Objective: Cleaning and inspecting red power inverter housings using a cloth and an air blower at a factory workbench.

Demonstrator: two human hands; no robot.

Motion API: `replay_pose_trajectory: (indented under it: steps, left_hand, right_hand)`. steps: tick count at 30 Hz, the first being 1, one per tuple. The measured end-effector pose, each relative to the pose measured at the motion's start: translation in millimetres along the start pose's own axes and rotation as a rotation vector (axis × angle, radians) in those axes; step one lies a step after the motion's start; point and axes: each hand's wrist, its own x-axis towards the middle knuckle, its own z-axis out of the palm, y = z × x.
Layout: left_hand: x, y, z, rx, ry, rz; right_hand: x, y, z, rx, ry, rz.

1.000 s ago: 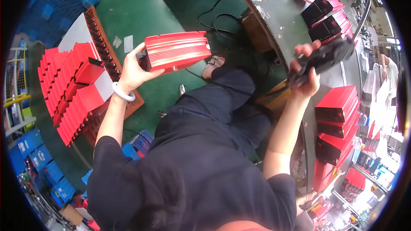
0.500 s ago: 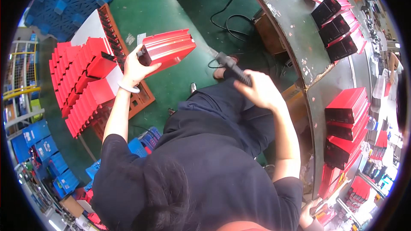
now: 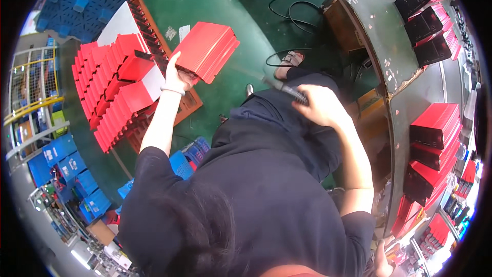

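Observation:
My left hand [image 3: 177, 76] grips one end of a red ribbed metal case [image 3: 207, 48], held up over the green floor with its broad side facing up. The fingers under the case are hidden. In my closed right hand [image 3: 324, 106] is a dark wand-shaped tool [image 3: 289, 91] with a ribbed grip; its front end is blurred. The tool points toward the case and stays apart from it. Beside my left hand, several similar red cases [image 3: 134, 66] stand in rows on a white sheet [image 3: 119, 24] over an orange-brown slatted pallet [image 3: 190, 103].
To the right runs a dark worktable [image 3: 402, 92] with a worn edge, bearing more red cases with black ends [image 3: 435, 123]. A black cable [image 3: 292, 13] loops across the floor. A blue plastic pallet [image 3: 84, 2] stands at the far left. Another person's hand [image 3: 382, 261] shows at lower right.
The red case has been tilted over in my left hand, so a different broad face now shows. My right hand still holds the tool, its front end now blurred. The whole view has shifted.

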Motion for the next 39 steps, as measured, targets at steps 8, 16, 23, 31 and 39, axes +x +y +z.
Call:
replay_pose_trajectory:
  steps: [8, 16, 23, 31, 39]
  left_hand:
    - [-9, -6, 5, 0.008, 0.025, 0.038]
    - [-12, -4, 6, 0.025, 0.029, -0.057]
    - [-9, -6, 12, 0.043, -0.027, -0.039]
    - [-15, -8, 20, 0.094, -0.008, -0.027]
    - [-9, -7, 12, 0.067, 0.039, 0.050]
  right_hand:
    - [18, -13, 7, 0.052, -0.101, -0.086]
    - [33, -21, 10, 0.067, -0.022, -0.161]
    - [25, -13, 12, 0.027, 0.018, -0.034]
    - [22, -16, 6, 0.063, -0.003, 0.068]
    - [15, -8, 12, 0.027, -0.008, -0.014]
